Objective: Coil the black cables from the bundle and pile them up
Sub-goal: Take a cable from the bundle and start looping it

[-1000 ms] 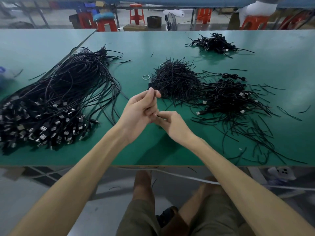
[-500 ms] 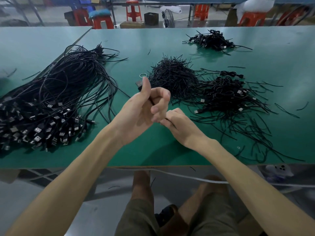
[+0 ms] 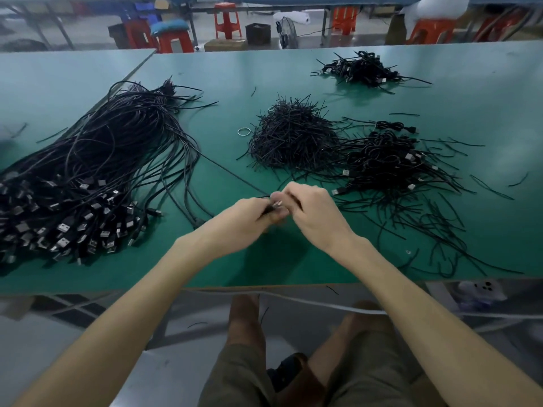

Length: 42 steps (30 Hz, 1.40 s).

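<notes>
Green bench (image 3: 293,74), stools behind. Your left hand (image 3: 244,221) & right hand (image 3: 311,212) meet mid-table, both pinched on one cable (image 3: 235,176) trailing back to the bundle (image 3: 97,171) at left. Looks like coiling's just starting; next, wind it, then drop it on the coiled pile (image 3: 390,163) at right.

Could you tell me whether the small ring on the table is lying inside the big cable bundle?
No, the small ring lies on bare green table beside the pile of short ties, apart from the cable bundle.
</notes>
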Tool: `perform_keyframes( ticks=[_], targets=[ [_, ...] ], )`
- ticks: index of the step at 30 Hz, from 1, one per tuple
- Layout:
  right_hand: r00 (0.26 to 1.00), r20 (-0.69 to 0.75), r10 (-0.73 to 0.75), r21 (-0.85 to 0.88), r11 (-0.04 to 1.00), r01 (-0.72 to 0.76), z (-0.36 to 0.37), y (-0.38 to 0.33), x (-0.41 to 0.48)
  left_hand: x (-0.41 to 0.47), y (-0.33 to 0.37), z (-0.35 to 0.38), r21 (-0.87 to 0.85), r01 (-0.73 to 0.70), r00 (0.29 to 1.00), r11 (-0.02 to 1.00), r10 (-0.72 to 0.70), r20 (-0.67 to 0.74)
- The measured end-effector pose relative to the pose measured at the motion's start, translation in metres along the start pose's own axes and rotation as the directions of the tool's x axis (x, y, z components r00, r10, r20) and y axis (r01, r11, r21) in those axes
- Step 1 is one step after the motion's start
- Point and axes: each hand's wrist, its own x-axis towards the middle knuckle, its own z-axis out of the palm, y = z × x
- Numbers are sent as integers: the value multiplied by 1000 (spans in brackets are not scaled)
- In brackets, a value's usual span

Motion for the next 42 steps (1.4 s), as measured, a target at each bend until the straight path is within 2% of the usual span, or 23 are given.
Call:
perform_keyframes(
  ticks=[3,6,7,9,11,14,15,17,19,20,21,23,25,26,28,30,32,33,35,37,38,40,42],
  targets=[
    [996,-61,-60,-104,993,53,-6,-9,2,-1,-5,-1,59,-32,995,998,38,-91],
    [996,-43,-74,-163,984,66,-7,-16,3,-2,-6,-2,79,-95,985,992,105,-139],
    [999,-34,-39,-116,993,35,-7,-18,4,-1,-6,-2,30,-107,983,994,110,-147],
    [998,-36,57,95,994,-53,-6,-19,5,-1,-7,-3,-120,-116,985,986,98,-141],
    [993,-25,117,281,954,-105,-3,-21,5,-2,-7,-3,-248,-134,984,960,99,-148],
    [994,56,98,415,903,-112,-3,-23,2,-1,-11,0,-489,-155,986,858,99,-138],
    [993,94,70,437,893,-105,-3,-22,0,-2,-13,1,-626,-140,987,768,60,-146],
    [981,193,37,471,873,-125,-2,-20,-6,2,-17,-2,-887,-98,986,452,-80,-150],
    [962,272,41,465,869,-168,3,-17,-14,4,-26,-11,-984,-137,972,110,-175,-155],
    [957,284,54,440,880,-180,6,-14,-17,3,-30,-17,-986,-163,970,-27,-187,-155],
    [957,283,67,403,897,-182,8,-11,-20,1,-32,-23,-974,-181,971,-134,-179,-155],
    [963,256,80,274,950,-151,10,-3,-21,-7,-33,-34,-958,-165,984,-236,-109,-142],
    [971,221,97,169,976,-136,12,3,-20,-16,-31,-40,-977,-97,995,-192,20,-102],
    [974,196,112,163,976,-145,13,4,-19,-19,-29,-42,-992,-77,993,-103,76,-85],
    [981,140,132,157,976,-153,15,6,-16,-26,-24,-45,-986,-67,986,156,162,-41],
    [985,85,148,135,978,-158,14,6,-11,-32,-19,-46,-881,-44,974,470,215,66],
    [984,24,179,130,975,-180,13,6,-5,-35,-12,-39,-585,-38,954,810,204,221],
    [982,-11,190,142,972,-187,13,4,-3,-34,-8,-34,-405,-41,942,913,170,288],
    [979,-80,187,186,968,-170,15,-2,1,-28,0,-23,-174,-22,956,984,72,285],
    [973,-134,188,285,948,-144,17,-10,4,-20,3,-16,-86,-27,992,996,37,122],
    [970,-148,196,352,926,-133,16,-14,6,-17,3,-16,-95,-50,998,994,53,27],
    [973,-136,186,483,870,-99,14,-22,8,-14,3,-13,-269,-158,984,950,129,-122],
    [984,-113,137,576,816,-47,12,-28,9,-13,5,-3,-573,-180,978,799,83,-192]
  ],
)
